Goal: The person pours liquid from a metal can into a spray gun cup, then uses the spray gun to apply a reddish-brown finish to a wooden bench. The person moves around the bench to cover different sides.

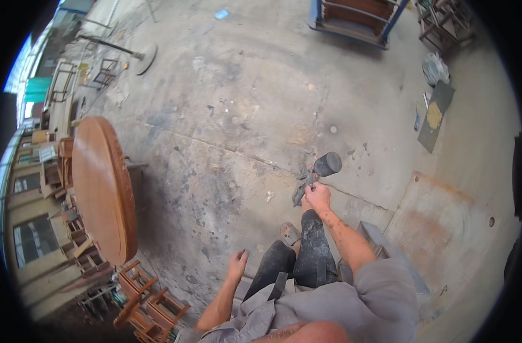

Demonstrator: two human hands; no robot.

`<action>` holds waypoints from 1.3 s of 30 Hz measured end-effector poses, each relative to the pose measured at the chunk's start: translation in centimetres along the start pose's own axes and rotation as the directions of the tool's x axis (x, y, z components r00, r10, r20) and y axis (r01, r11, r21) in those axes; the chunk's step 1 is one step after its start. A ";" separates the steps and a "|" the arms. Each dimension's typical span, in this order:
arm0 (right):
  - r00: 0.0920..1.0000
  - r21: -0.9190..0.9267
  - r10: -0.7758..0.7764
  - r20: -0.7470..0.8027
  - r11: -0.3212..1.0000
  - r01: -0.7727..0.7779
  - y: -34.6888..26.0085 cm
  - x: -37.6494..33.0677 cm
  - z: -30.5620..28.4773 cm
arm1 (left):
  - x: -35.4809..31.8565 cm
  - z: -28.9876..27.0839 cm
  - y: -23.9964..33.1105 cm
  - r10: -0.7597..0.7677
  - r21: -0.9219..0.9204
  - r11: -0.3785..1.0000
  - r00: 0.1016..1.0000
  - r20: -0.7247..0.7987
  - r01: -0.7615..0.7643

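My right hand (317,195) is closed around the handle of a grey spray gun (315,174) with a dark round cup on top, held out in front over the concrete floor. Down at my left side my left hand (237,265) hangs with nothing in it, fingers loosely curled and apart. Between the two arms are my dark, paint-stained trouser legs (306,251) and one sandalled foot (289,233). A large round wooden tabletop (103,188) stands on its edge to my left, well away from both hands.
Stained concrete floor (226,114) spreads ahead. Wooden chair frames (149,306) are stacked at lower left. A rusty metal plate (444,228) lies at right. A blue-framed rack (355,17) stands at the top, a round-based stand (141,57) at upper left.
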State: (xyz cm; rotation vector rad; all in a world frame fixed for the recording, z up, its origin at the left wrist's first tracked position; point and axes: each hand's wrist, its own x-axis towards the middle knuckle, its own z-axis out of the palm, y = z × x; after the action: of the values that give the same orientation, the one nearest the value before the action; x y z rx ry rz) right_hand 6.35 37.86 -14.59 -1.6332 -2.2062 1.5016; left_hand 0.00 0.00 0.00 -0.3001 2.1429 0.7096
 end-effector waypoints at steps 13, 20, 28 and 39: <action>0.617 -0.104 -0.561 0.551 0.688 0.718 -19.5 -27.0 -7.2 | -12.2 1.5 12.7 0.001 -0.550 0.835 1.000 -0.005 -0.004; 0.245 0.032 -0.464 0.851 0.512 0.858 -24.8 -30.4 -12.5 | -13.8 5.9 5.4 -0.316 -0.703 0.711 0.894 -0.319 0.000; -0.139 0.193 -0.495 0.858 0.059 0.979 -29.9 -25.1 -11.8 | -20.5 6.7 6.6 -0.206 -0.521 0.831 0.764 -0.611 -0.193; -0.217 0.284 -0.391 0.895 0.123 0.951 -30.1 -26.1 -12.8 | -23.7 9.5 5.0 -0.160 -0.416 0.888 0.716 -0.680 -0.196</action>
State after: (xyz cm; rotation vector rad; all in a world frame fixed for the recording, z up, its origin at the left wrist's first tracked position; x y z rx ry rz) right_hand 2.79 27.27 25.77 1.3397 -3.0745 1.1893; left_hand 18.67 8.89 15.84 -0.9426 2.6563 1.2845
